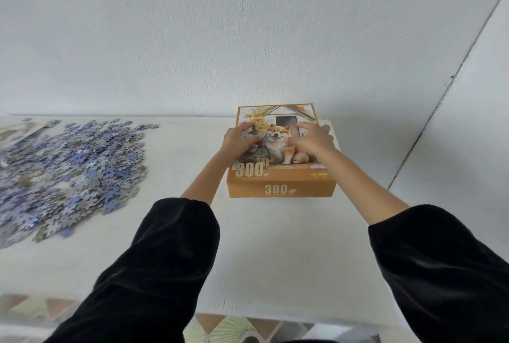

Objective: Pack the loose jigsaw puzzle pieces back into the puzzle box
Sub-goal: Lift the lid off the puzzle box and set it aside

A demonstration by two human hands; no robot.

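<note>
**Head view (the only 1 supplied).** The puzzle box (281, 180), orange card with a printed lid (278, 133), stands closed on the white bench (275, 246), right of centre and near the wall (248, 39).

The left hand (239, 140) lies on the lid's left part and the right hand (314, 137) on its right part. The fingers (250, 126) of both hands lie extended across the lid picture, pointing inward. They rest or press on the lid and grasp nothing. Whether either thumb hooks over a lid edge cannot be told. Black sleeves (170, 260) cover the upper forearms.

The loose jigsaw pieces (71, 169), mostly blue and grey, lie in 1 wide heap on the bench's left side, well apart from the box. Neither hand holds any.

**Judgement.** The step in hand appears to be opening the box. Packing has not begun, since the lid is on and the heap is out. The next move calls for:
- a grip on 2 opposite lid edges
- a straight lift so the base stays down
- a spot to set the lid down away from the heap
- bringing the base and the pieces together

**Writing.** "300" with a small puzzle-piece mark reads at the lid's lower left corner and again on the front wall. The smaller lines beneath each are too small to read, as is a block at the lid's lower right. No brand name is legible. The lid picture shows a seated dog, yellow flowers and a small house.
</note>
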